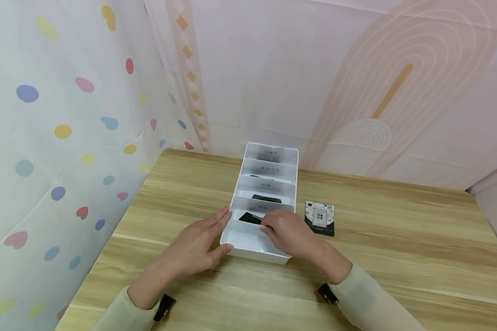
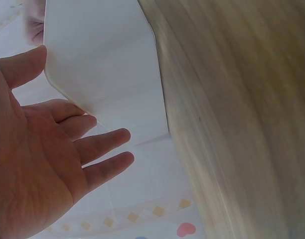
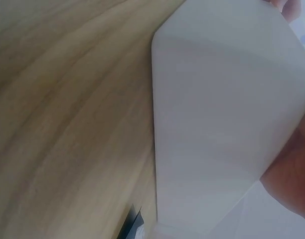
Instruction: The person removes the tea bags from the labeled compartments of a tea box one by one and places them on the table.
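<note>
A long white divided box (image 1: 254, 255) stands on the table, its compartments in a row running away from me. My left hand (image 1: 196, 243) rests along the box's left side near the front corner, fingers extended and thumb at the front rim. In the left wrist view the left hand's fingers (image 2: 105, 144) are spread beside the white wall. My right hand (image 1: 291, 232) reaches over the front part of the box with curled fingers, pinching the edge of a flat black packet (image 1: 248, 218) in the second compartment from the front. Its fingertips partly cover that packet.
Another flat packet (image 1: 320, 218), black with a pale flowered label, lies right of the box. A further black packet (image 1: 267, 198) sits in the middle compartment. Dark print marks the dividers. A patterned curtain (image 1: 248, 82) hangs behind the wooden table (image 1: 397, 239), and a dotted one at left.
</note>
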A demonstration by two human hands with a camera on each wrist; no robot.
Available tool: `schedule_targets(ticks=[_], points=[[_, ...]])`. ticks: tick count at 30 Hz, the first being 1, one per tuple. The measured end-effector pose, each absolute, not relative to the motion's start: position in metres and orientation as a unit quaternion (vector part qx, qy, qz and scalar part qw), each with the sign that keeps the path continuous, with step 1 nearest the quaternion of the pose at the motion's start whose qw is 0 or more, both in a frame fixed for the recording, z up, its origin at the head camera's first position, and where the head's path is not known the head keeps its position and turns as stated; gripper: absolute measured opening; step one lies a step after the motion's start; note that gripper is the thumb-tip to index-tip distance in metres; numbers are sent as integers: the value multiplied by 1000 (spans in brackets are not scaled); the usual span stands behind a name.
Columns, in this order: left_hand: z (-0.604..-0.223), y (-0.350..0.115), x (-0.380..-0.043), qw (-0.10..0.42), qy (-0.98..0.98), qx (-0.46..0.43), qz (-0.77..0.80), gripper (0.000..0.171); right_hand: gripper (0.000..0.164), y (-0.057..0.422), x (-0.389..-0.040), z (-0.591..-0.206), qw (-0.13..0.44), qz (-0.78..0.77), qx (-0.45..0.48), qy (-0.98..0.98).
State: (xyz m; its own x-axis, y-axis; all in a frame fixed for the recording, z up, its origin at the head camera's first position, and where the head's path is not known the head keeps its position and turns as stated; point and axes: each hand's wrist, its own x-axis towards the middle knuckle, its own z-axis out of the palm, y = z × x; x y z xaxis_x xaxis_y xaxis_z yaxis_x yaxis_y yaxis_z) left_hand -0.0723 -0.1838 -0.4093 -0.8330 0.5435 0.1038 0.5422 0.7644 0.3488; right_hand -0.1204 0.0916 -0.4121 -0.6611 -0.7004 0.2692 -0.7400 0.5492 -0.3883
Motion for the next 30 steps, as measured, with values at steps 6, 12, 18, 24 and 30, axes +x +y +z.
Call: schedule_targets(ticks=[6, 12, 18, 24, 30], points=[[-410, -184, -72, -2, 939, 290, 184, 79, 10, 93, -121, -409, 42, 260, 405, -875], [-410, -183, -72, 4, 941, 286, 183, 80, 10, 91, -120, -403, 5, 303, 353, -885], [-408, -183, -72, 5, 940, 287, 184, 80, 8, 93, -120, -400, -19, 340, 329, -881], [-409, -184, -71, 5, 940, 287, 182, 80, 7, 99, -120, -398, -23, 345, 320, -882], [-409, -183, -71, 7, 941, 285, 181, 80, 8, 104, -121, -392, -12, 365, 301, -881]])
